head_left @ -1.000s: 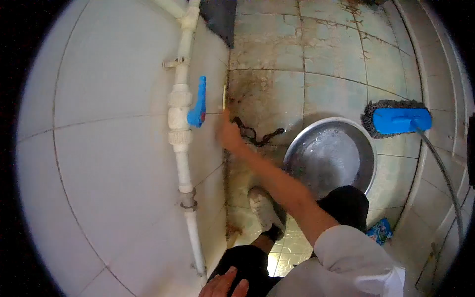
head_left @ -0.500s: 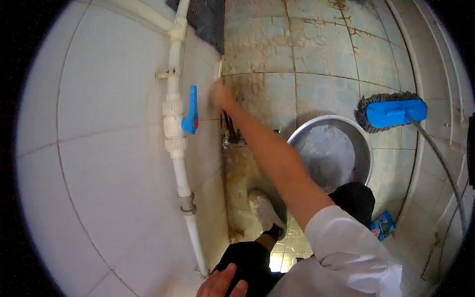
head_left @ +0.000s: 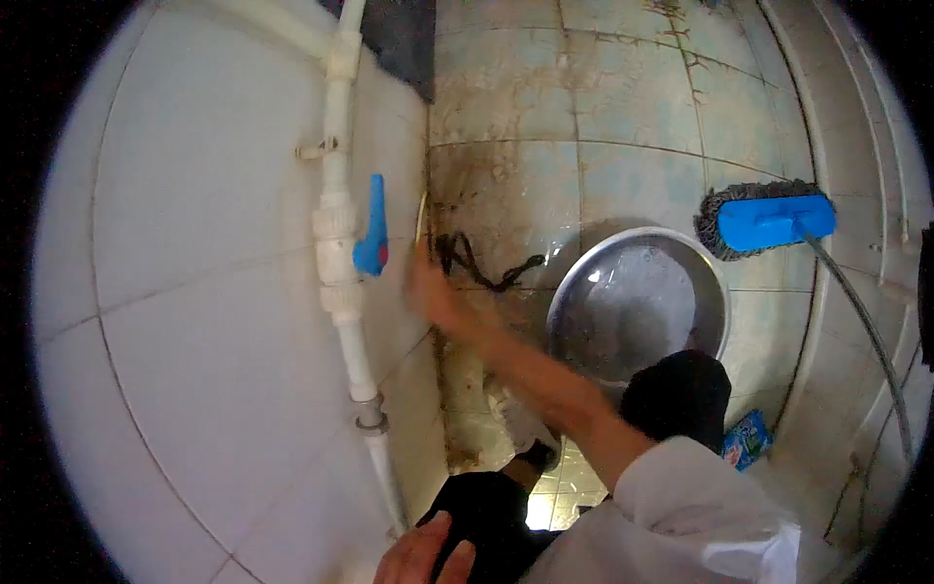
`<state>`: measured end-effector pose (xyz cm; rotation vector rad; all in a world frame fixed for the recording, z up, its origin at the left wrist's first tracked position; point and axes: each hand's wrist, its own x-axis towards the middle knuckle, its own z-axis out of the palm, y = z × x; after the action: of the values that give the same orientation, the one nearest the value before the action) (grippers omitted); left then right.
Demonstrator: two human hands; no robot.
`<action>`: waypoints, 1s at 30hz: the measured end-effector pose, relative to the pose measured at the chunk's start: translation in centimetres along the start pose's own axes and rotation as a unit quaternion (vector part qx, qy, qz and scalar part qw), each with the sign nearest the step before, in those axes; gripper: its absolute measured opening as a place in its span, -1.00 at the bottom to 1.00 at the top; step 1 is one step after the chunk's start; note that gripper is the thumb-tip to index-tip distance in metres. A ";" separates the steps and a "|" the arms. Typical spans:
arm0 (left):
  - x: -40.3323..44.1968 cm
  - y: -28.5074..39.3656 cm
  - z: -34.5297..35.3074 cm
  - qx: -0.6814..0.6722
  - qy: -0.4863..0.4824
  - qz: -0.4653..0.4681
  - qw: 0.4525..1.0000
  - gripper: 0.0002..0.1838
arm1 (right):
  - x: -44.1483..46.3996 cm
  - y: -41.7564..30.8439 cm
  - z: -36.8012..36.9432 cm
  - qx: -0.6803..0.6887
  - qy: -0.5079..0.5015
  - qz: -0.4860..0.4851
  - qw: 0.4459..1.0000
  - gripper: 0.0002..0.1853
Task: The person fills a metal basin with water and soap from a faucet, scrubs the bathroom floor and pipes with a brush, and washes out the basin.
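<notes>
My right hand [head_left: 435, 300] is low against the tiled wall, where it meets the floor, and is blurred by motion. A thin, pale yellow strip [head_left: 421, 216] sticks out of its closed fingers, seen edge-on; its kind is not clear. Beside that hand, a dark, twisted cord-like thing [head_left: 477, 273] lies on the wet, stained floor [head_left: 506, 185]. At the bottom, my left hand [head_left: 425, 555] rests with its fingers spread on my knee in black trousers, holding nothing visible.
A metal basin [head_left: 637, 302] stands on the floor to the right of my arm. A blue-backed mop [head_left: 778, 222] leans at the right wall, above a blue packet [head_left: 747, 443]. Along the left wall runs a white pipe [head_left: 336, 243] with a blue valve handle [head_left: 374, 229].
My right hand has come back toward me along the foot of the wall with the pale strip. More of the dark cord-like thing shows now. My left hand stays on the knee.
</notes>
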<state>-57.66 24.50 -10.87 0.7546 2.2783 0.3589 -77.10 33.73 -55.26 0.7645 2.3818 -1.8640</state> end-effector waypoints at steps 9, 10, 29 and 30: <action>0.4 -1.0 -3.4 0.030 -0.011 -0.015 0.999 -0.49 | 0.7 -2.7 -1.2 0.044 -0.053 0.057 0.996 -0.32; -0.2 -1.5 -3.5 0.001 0.007 -0.007 1.000 -0.48 | -4.4 -2.0 1.2 -0.033 -0.045 0.060 0.997 -0.39; -0.3 -1.7 -1.3 0.037 -0.011 -0.015 0.999 -0.45 | 0.2 -2.5 -0.7 0.042 0.031 -0.037 0.998 -0.34; 1.1 -1.6 -2.2 0.038 -0.035 -0.009 0.999 -0.44 | -1.8 -2.0 -0.2 0.016 0.043 -0.052 0.998 -0.37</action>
<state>-60.54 23.86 -10.58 0.7719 2.2417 0.2346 -76.22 32.97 -52.84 0.7504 2.4953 -1.9510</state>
